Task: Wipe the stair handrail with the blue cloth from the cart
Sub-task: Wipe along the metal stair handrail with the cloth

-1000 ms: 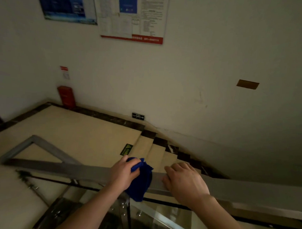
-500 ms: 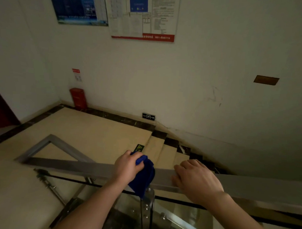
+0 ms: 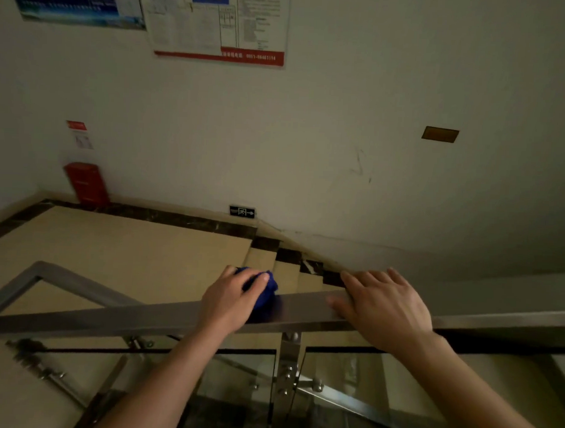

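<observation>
Clutching a bunched blue cloth [image 3: 265,290], the left hand [image 3: 232,297] presses it onto the flat top of a metal stair handrail [image 3: 143,319].

Left fingers curl closed over the cloth, which bulges out past the fingertips on the rail's far edge. Right hand [image 3: 385,305] lies flat and open on the same handrail, just to the right, palm down with fingers spread and holding nothing; a bare stretch of rail separates the two hands. Below the rail, a metal post [image 3: 288,374] with round bolts carries glass panels [image 3: 230,391]. Beyond, beige steps [image 3: 285,274] descend to a landing [image 3: 113,249]. A red box [image 3: 86,183] stands against the far wall, with posters [image 3: 217,22] above.
</observation>
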